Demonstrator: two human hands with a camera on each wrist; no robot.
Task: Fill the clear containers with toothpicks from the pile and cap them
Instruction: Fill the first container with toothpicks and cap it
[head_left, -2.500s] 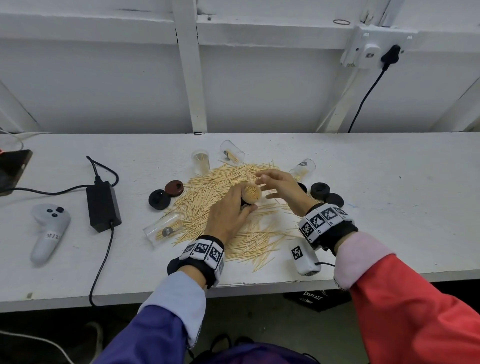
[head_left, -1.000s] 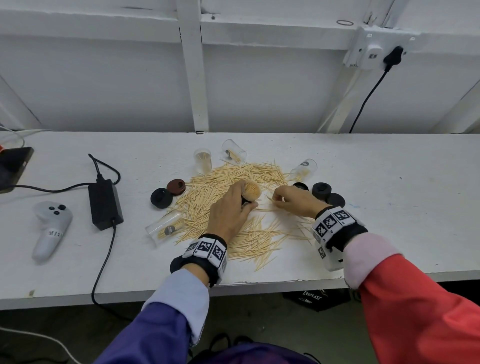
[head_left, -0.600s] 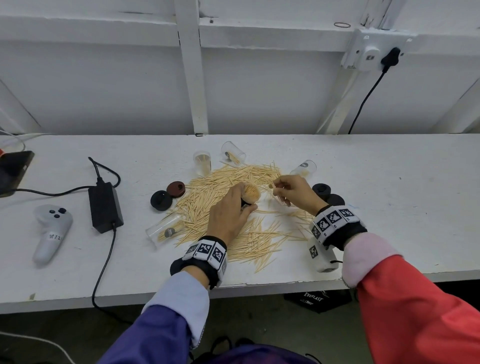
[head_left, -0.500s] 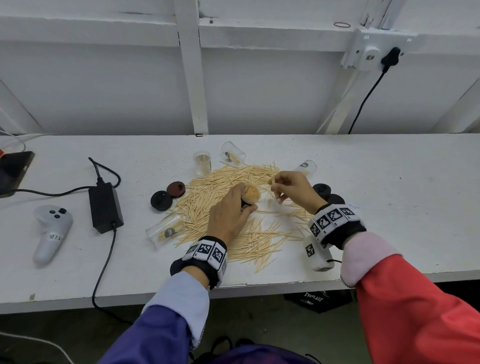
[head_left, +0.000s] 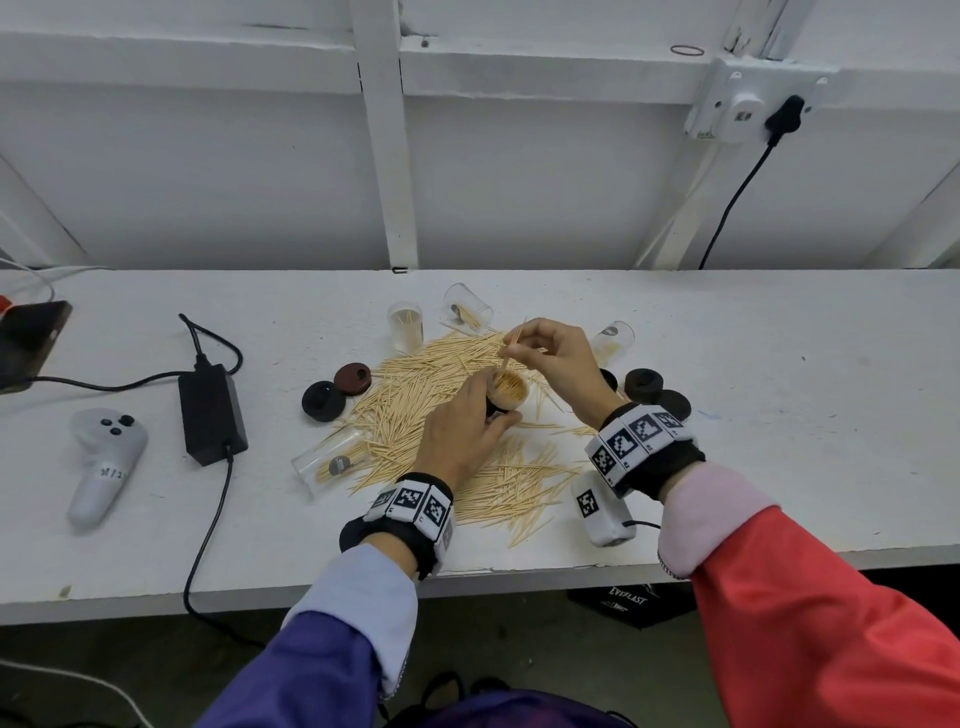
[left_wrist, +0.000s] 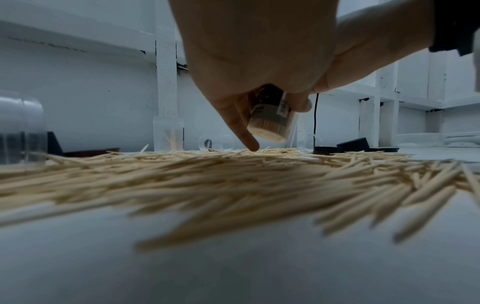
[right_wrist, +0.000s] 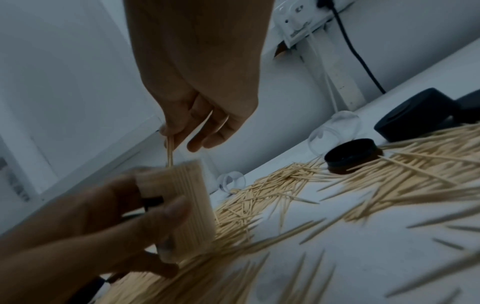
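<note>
My left hand grips a clear container packed with toothpicks, tilted above the toothpick pile. In the left wrist view the same container hangs just over the pile, one finger touching the sticks. My right hand pinches a toothpick by its upper end, its lower tip at the container's mouth. The right wrist view shows that toothpick entering the full container. Other clear containers lie around the pile: one upright, one tipped at the back, one on the right, one at the front left.
Black caps sit right of the pile; a black cap and a brown cap sit left of it. A power brick with cable and a white controller lie on the left. A white device lies by the table's front edge.
My right hand picked a toothpick off the pile, lifted it and brought it over the container's mouth. The left hand has kept the container in place.
</note>
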